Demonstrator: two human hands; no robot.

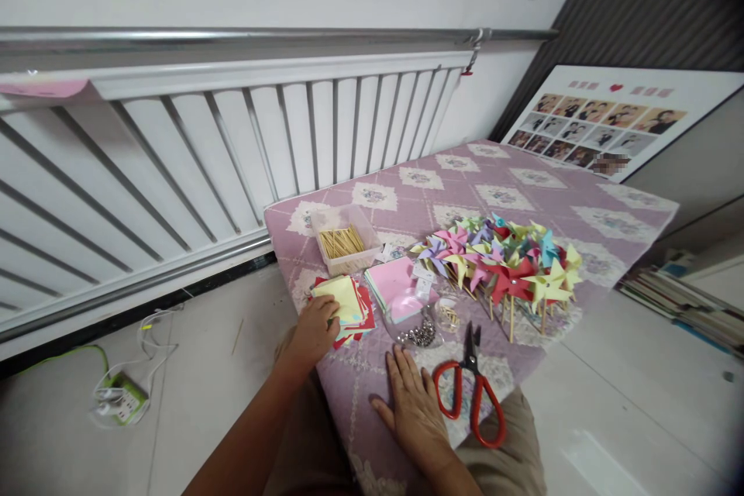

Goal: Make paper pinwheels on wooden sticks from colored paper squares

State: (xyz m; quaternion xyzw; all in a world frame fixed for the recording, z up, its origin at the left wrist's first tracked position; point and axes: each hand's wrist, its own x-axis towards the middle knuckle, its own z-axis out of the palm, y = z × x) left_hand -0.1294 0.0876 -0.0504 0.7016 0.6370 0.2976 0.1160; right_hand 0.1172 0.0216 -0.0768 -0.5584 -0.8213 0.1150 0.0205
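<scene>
My left hand [317,325] is at the near-left edge of a loose stack of coloured paper squares, fingers curled closed over the yellow paper square [337,298] on top. Red and pale sheets stick out beneath it. My right hand [414,403] lies flat on the tablecloth, open and holding nothing. Just right of it rest red-handled scissors [470,380], blades pointing away. Beyond that hand are a clear bag of small metal pieces [423,333] and a small container of short, light-coloured pieces [447,313]. A pink-topped paper stack [398,287] lies between the two hands, farther back.
Finished paper pinwheels [511,279] crowd the table's right side. A clear plastic box of thin sticks [342,240] stands behind the paper squares. The patterned tablecloth [401,205] reaches a white radiator [325,124]. A photo board [604,120] leans behind. A power strip [125,399] lies on the floor.
</scene>
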